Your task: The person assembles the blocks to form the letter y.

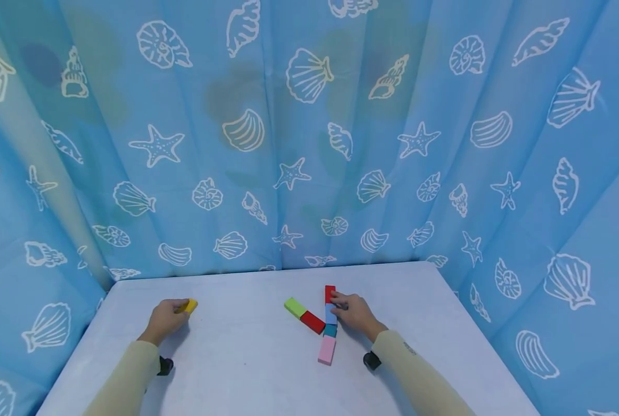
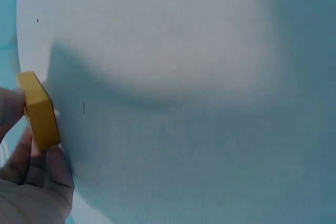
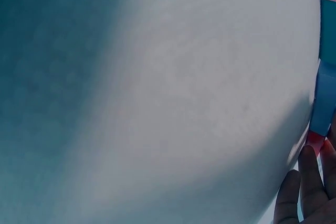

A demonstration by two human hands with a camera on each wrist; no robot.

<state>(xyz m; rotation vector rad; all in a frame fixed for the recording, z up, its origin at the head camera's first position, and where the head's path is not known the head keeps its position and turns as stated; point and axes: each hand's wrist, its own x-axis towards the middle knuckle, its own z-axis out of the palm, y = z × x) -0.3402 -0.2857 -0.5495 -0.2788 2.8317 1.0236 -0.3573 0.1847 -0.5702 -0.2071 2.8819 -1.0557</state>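
Head view looks forward and down from above my table (image 1: 247, 370), taking in both my hands and the curtain (image 1: 309, 144) behind. Left wrist view sits close over the tabletop, beside my left hand (image 2: 26, 192) and its yellow block (image 2: 41, 111), both shared with the head view. Right wrist view, equally close, shares my right fingers (image 3: 310, 192) and the block row (image 3: 324, 98).

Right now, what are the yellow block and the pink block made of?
The yellow block the left hand holds looks like painted wood: flat faces, crisp edges, matte solid colour. It could be plastic. The pink block on the table looks the same, smooth and matte.
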